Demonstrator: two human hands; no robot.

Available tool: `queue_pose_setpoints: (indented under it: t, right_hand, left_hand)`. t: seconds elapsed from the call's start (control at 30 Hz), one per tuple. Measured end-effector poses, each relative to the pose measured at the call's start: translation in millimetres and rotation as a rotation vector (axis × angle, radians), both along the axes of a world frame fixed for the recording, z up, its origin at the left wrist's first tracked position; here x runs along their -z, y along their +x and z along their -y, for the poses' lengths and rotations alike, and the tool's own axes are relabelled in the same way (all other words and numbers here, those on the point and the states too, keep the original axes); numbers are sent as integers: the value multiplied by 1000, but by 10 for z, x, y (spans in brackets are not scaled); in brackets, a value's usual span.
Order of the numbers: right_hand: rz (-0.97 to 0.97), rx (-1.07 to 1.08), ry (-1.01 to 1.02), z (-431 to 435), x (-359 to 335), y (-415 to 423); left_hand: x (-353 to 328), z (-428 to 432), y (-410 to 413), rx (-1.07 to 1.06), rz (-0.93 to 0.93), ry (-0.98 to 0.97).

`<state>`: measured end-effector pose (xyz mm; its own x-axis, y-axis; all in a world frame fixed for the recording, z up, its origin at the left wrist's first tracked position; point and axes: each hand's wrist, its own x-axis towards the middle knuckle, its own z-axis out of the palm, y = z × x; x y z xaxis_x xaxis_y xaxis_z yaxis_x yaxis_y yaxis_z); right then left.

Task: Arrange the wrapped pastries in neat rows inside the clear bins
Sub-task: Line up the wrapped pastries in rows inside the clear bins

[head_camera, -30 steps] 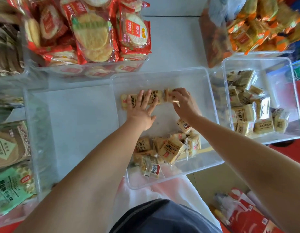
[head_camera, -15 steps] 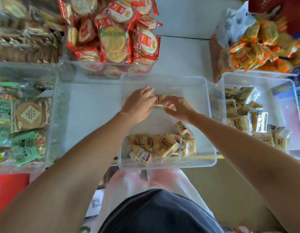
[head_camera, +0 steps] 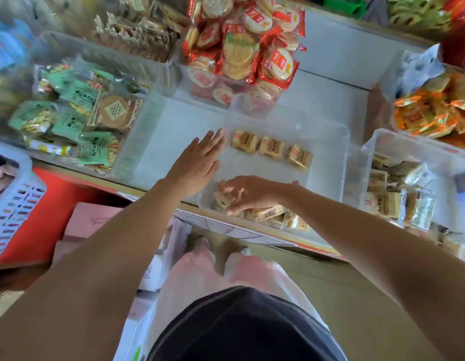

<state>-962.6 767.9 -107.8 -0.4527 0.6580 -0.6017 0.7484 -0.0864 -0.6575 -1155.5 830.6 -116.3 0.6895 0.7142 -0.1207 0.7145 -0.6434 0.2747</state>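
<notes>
A clear bin (head_camera: 327,131) stands in the middle of the white shelf. Three gold-wrapped pastries (head_camera: 271,147) lie in a row along its far side. A loose heap of the same pastries (head_camera: 273,216) fills its near end. My left hand (head_camera: 197,162) hovers flat with straight fingers over the bin's left wall, holding nothing. My right hand (head_camera: 248,195) reaches into the heap with its fingers curled around a wrapped pastry (head_camera: 224,196). A second clear bin (head_camera: 382,142) on the right holds more of these pastries (head_camera: 387,201).
Behind the middle bin stands a bin of red-wrapped round crackers (head_camera: 247,56). A bin of green snack packs (head_camera: 77,121) is on the left, orange packs (head_camera: 434,110) at the far right. A perforated basket (head_camera: 9,214) and a pink box (head_camera: 93,220) sit at lower left.
Both hands have left the row at the bin's far side. The right hand dropped to the near heap and closed on a pastry. The left hand lifted away to the left, open.
</notes>
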Motion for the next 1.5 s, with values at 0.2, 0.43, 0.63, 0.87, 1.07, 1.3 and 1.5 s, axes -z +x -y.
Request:
queue_pose_setpoints:
  t: [0.2,0.43,0.63,0.87,1.07,1.3,1.5]
  right_hand:
    - [-110,366,13,-135,-143,276]
    - [-501,935,-76,-253,-245,505]
    - [-491,966,-70,-326,-298,524]
    - [-420,1016,-59,-396,-164,531]
    - [-466,949,-69,-440,-124,660]
    - [-428,1067,66,-367,-177,593]
    - [-225,873,179,-339,-136,550]
  left_hand:
    - [-70,-33,25,-31,144,39]
    - [-161,-126,269,59,117,41]
    - [-138,-333,462,55,173,79]
    - [-79,-418,541,56,155,141]
    - [-120,-434,605,-18,240,-64]
    - [-104,-371,821,-299,291,-30]
    - [-136,-265,919,-353,280,-97]
